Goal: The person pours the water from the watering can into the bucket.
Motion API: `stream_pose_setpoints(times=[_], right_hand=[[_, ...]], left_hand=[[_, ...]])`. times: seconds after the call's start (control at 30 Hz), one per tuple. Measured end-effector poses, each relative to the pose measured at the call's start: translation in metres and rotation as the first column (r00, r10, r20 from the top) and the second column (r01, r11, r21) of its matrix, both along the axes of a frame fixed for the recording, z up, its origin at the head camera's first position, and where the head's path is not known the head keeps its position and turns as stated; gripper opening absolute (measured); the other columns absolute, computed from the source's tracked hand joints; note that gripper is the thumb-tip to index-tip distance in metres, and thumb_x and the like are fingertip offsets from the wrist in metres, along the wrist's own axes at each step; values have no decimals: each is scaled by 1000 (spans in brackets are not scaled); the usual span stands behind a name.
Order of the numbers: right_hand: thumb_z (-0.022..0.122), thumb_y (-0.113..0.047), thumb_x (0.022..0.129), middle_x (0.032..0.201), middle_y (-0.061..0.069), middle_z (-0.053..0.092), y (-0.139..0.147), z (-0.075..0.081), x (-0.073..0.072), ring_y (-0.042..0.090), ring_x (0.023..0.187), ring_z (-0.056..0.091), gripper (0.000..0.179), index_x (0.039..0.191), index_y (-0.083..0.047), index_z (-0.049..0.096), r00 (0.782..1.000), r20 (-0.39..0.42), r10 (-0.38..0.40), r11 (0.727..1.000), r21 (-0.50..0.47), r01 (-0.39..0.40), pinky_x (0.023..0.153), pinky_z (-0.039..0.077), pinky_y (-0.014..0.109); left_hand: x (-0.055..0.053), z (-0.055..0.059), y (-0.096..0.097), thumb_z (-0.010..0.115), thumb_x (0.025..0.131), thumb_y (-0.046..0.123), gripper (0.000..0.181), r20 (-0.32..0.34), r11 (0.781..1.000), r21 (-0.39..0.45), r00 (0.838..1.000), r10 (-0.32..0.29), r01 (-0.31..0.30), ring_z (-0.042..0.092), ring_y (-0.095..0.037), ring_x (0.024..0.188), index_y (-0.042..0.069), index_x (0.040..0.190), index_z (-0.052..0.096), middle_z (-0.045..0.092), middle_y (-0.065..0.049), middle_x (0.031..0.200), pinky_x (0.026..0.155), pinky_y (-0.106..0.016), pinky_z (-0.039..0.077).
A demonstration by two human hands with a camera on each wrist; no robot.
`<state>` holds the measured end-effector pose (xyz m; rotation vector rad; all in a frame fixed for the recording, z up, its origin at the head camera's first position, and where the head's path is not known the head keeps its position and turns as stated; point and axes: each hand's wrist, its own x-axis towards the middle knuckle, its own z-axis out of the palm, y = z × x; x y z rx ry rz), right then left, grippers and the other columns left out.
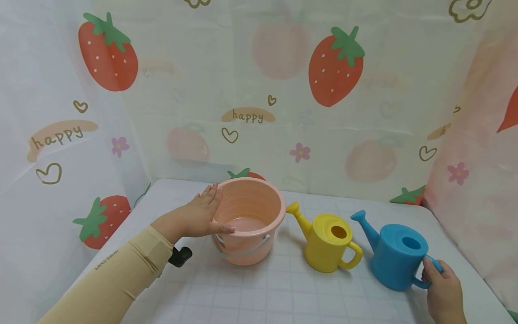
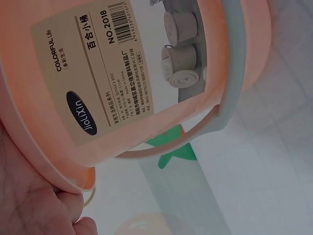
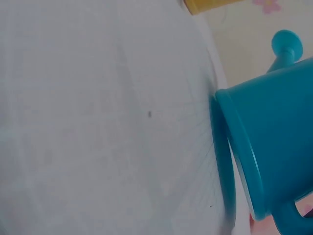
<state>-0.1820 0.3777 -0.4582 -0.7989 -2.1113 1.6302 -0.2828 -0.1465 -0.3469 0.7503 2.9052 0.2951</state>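
Observation:
The pink bucket [image 1: 243, 249] stands upright left of centre, its grey carrying handle [image 1: 247, 250] hanging down at the front. My left hand [image 1: 198, 216] rests on its left rim, fingers straight and thumb lying over the near rim. A printed label [image 2: 93, 73] on the bucket's side fills much of the left wrist view. At the right, my right hand [image 1: 445, 290] grips the handle of a blue watering can [image 1: 394, 265], whose spout points left and away. Under the handle side of the can's base [image 3: 244, 156] a narrow gap shows above the tablecloth in the right wrist view.
A yellow watering can [image 1: 325, 247] stands between the bucket and the blue can, spout toward the bucket. White gridded cloth [image 1: 251, 297] covers the table. Strawberry-printed curtains [image 1: 251, 148] close in the back and both sides. A black device [image 1: 180, 256] shows beneath the left wrist.

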Motion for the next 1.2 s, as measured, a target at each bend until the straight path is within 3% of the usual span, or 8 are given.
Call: stream_pose_setpoints(times=[0.2,0.6,0.7,0.93,1.2], right_hand=[[37,-51,93,74,-1,40,-3,6,1,19,78,35,50,84,-1,42,999,12,-30,999,25,30,74,29,34],[43,-46,92,71,-2,38,-12,24,0,16,74,33,46,81,-1,42,991,-119,-67,997,-53,61,69,29,27],[44,-44,93,71,-1,37,-15,29,-2,16,76,33,46,80,0,41,984,-165,-70,997,-57,61,73,27,29],[39,-43,95,73,0,39,-17,38,-6,15,79,34,46,83,1,42,984,-164,-65,995,68,77,77,25,34],[40,-42,95,75,0,40,-18,58,-9,13,81,34,44,82,0,42,979,-194,-60,986,139,88,77,24,33]], left_hand=[[0,0,0,47,75,74,114,-4,1000,0,1000,-3,3,-7,-33,138,-2,144,-4,-10,-21,150,110,-51,5],[1,3,1,41,69,82,121,-4,1000,4,1000,-4,4,-6,-34,138,-3,145,-2,-10,-21,150,110,-51,6],[2,3,1,41,69,81,121,-3,1000,7,1000,-4,4,-5,-34,138,-3,144,-1,-9,-22,150,109,-52,6],[2,2,1,46,75,75,115,4,1000,9,1000,-4,4,-7,-33,138,-2,145,-3,-11,-20,150,110,-51,5],[-1,0,0,45,74,77,115,0,1000,-2,1000,0,0,-8,-32,138,0,145,-3,-11,-20,150,110,-50,5]])
